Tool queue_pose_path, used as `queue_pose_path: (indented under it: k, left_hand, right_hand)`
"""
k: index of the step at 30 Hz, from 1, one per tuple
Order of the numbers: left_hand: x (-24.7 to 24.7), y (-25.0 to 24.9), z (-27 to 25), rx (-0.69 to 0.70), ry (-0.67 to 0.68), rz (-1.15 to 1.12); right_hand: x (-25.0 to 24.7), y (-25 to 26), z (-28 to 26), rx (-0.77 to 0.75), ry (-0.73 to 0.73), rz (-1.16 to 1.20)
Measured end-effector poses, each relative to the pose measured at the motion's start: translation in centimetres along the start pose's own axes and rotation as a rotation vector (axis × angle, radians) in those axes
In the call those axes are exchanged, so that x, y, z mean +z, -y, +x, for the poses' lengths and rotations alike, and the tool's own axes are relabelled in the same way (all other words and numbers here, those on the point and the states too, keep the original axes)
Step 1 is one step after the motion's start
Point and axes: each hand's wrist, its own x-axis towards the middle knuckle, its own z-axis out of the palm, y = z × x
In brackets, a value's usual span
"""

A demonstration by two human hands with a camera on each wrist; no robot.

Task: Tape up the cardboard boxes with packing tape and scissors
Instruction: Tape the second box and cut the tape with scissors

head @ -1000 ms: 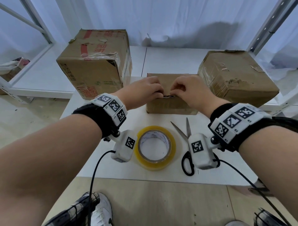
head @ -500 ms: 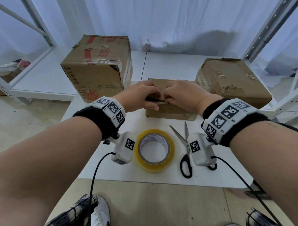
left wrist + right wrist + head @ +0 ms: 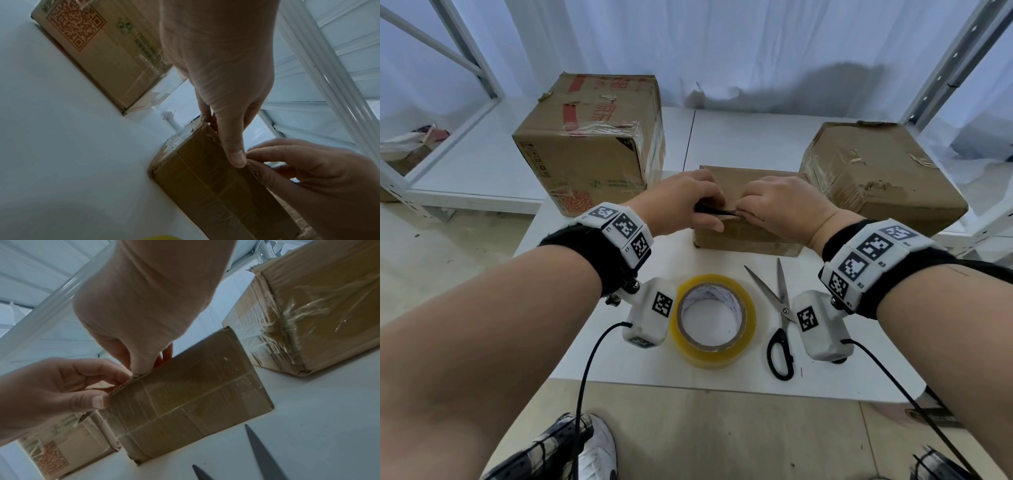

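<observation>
Small cardboard box sits mid-worktop, its long axis running left to right; both hands meet at its near top edge, left hand and right hand each pinching the flap rim there, while tape roll and scissors lie nearer the front edge, scissors closer to the right hand.

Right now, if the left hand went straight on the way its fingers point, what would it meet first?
Probably the right hand: the left hand, gripping the small box's top edge, points across at it, almost touching.
</observation>
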Motion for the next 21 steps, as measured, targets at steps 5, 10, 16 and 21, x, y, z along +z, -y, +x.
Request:
queue_pose_path:
  k: [5, 10, 16, 21]
  left_hand:
    - [0.0, 0.2, 0.2, 0.018, -0.01, -0.008]
    - [-0.8, 0.3, 1.4, 0.053, 0.025, 0.087]
    - [-1.4, -0.2, 3.0, 0.188, 0.127, 0.318]
    - [-1.1, 0.1, 2.8, 0.213, 0.075, 0.301]
  right_hand:
    - [0.6, -0.1, -0.2, -0.022, -0.025, -0.055]
    - [1.0, -0.1, -0.5, -0.006, -0.042, -0.077]
    - [1.6, 0.1, -0.7, 0.033, -0.066, -0.059]
    - [1.7, 0.2, -0.9, 0.018, -0.12, -0.051]
